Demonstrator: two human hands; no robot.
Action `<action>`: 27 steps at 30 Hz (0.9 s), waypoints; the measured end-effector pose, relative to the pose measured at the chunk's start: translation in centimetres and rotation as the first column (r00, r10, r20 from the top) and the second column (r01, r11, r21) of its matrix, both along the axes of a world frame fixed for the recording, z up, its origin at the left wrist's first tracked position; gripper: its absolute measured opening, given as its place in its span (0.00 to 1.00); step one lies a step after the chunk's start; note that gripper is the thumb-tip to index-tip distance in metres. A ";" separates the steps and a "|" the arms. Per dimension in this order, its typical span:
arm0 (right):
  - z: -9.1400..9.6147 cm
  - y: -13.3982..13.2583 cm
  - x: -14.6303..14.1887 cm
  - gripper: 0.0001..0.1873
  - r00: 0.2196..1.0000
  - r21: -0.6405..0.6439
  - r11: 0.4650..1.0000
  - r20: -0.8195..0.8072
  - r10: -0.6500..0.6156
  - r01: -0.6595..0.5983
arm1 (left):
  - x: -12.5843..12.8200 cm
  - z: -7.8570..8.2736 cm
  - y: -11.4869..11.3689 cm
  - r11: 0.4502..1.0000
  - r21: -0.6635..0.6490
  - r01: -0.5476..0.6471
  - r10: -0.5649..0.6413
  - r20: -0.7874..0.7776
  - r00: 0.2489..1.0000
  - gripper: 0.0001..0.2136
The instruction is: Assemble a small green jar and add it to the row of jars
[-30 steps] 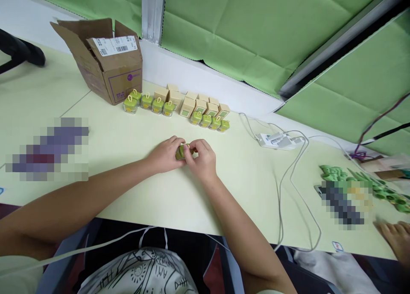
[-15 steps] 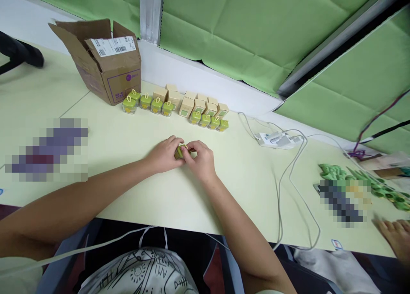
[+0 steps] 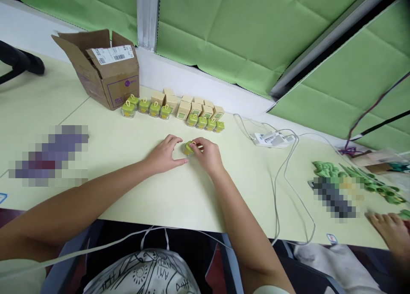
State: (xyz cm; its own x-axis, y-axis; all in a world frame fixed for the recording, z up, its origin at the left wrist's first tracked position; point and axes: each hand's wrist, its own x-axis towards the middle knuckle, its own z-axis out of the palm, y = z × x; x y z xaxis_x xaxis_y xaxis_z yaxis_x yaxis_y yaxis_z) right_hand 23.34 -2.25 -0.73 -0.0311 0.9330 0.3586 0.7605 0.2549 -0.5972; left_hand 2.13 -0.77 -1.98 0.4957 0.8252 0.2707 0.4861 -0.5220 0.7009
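A small green jar (image 3: 188, 148) with a yellow loop on its lid stands on the pale table (image 3: 128, 187) in front of me. My right hand (image 3: 209, 155) grips it with thumb and fingers. My left hand (image 3: 165, 154) rests flat on the table just left of the jar, fingers spread, apart from it. Farther back, two groups of like green jars (image 3: 145, 107) (image 3: 205, 123) stand in rows, with small beige cartons (image 3: 188, 106) behind them.
An open cardboard box (image 3: 102, 72) sits at the back left. A white power strip (image 3: 269, 139) with grey cables (image 3: 288, 178) lies to the right. Green plastic parts (image 3: 352, 176) lie at far right, where another person's hand (image 3: 389, 232) rests on the table edge.
My left hand has let go of the jar and flattened on the table. My right hand keeps the jar, now slightly farther right and upright.
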 end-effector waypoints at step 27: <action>-3.0 5.9 1.9 0.15 0.954 0.245 0.943 0.141 -0.264 0.225 | -0.3 0.1 0.4 0.996 -0.032 0.088 -0.090 -0.044 0.995 0.25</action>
